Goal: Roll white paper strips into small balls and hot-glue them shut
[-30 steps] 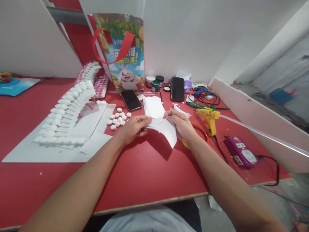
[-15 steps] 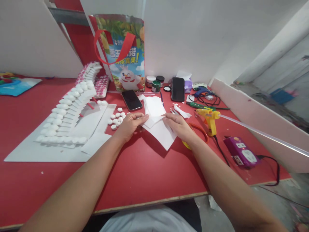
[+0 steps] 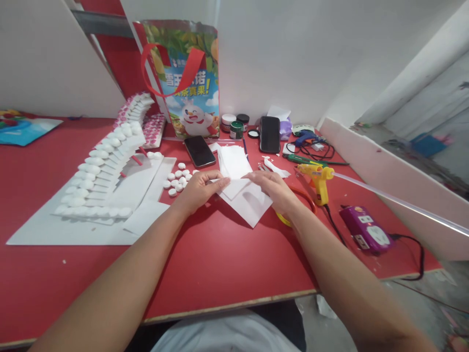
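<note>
Between my hands lies a sheet of white paper (image 3: 252, 208) with a fold in it, tilted so one corner points toward me. My left hand (image 3: 205, 189) pinches its left edge between thumb and fingers. At the right side, my right hand (image 3: 270, 188) grips the fold, its fingers laid along the crease and its thumb hidden. Just beyond, more white paper pieces (image 3: 233, 160) lie on the red table. Several white round pieces (image 3: 178, 181) sit left of my left hand.
On the left, a curved model (image 3: 106, 166) with white pieces stands on a white board (image 3: 32, 232). A phone (image 3: 200, 151), a printed bag (image 3: 194, 83) and paint jars (image 3: 236, 129) are behind. Rightward lie a yellow glue gun (image 3: 318, 182), scissors (image 3: 304, 198) and a purple power strip (image 3: 366, 230).
The folded flap of the paper has come down flatter toward me. My left thumb has shifted slightly right along the fold, and my right fingers now lie flatter over it.
</note>
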A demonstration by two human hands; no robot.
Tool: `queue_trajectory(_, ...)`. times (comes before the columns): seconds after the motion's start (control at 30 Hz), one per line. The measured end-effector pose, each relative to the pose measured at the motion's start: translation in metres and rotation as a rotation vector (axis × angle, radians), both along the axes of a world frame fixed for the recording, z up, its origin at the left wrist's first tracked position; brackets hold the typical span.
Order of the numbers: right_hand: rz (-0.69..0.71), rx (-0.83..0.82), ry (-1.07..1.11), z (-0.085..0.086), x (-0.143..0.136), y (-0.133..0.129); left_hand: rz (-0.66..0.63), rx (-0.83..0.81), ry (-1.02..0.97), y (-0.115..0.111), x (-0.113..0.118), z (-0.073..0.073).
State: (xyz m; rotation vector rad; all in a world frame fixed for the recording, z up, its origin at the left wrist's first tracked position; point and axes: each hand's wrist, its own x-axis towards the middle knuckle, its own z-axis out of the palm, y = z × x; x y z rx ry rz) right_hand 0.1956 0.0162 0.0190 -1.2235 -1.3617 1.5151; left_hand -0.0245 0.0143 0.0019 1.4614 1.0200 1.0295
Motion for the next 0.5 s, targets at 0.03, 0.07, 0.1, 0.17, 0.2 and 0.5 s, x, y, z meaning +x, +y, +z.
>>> queue_trajectory(0.03, 0.007, 0.0, -0.034, -0.0004, -0.0008, 0.0, -0.005, 0.018, 0.008, -0.0002, 0.001, 0.0003)
queue_trajectory(0.07, 0.009, 0.005, -0.066, -0.0012, -0.0018, 0.0002, -0.009, 0.022, 0.008, -0.0003, 0.002, 0.0002)
queue_trajectory(0.1, 0.005, 0.011, -0.094, -0.0022, -0.0028, 0.0004, -0.014, 0.008, 0.0, -0.0003, 0.0029, -0.0002)
queue_trajectory(0.17, -0.019, 0.03, -0.128, -0.0039, -0.0043, 0.001, -0.038, -0.068, -0.03, 0.0001, 0.0039, -0.0016)
queue_trajectory(0.2, -0.028, 0.04, -0.133, -0.0042, -0.0045, 0.0013, -0.055, -0.114, -0.048, 0.0005, 0.0039, -0.0024)
queue_trajectory(0.5, 0.004, 0.108, -0.033, -0.0005, 0.0006, 0.0034, -0.123, -0.169, -0.271, 0.0037, -0.0008, -0.0048)
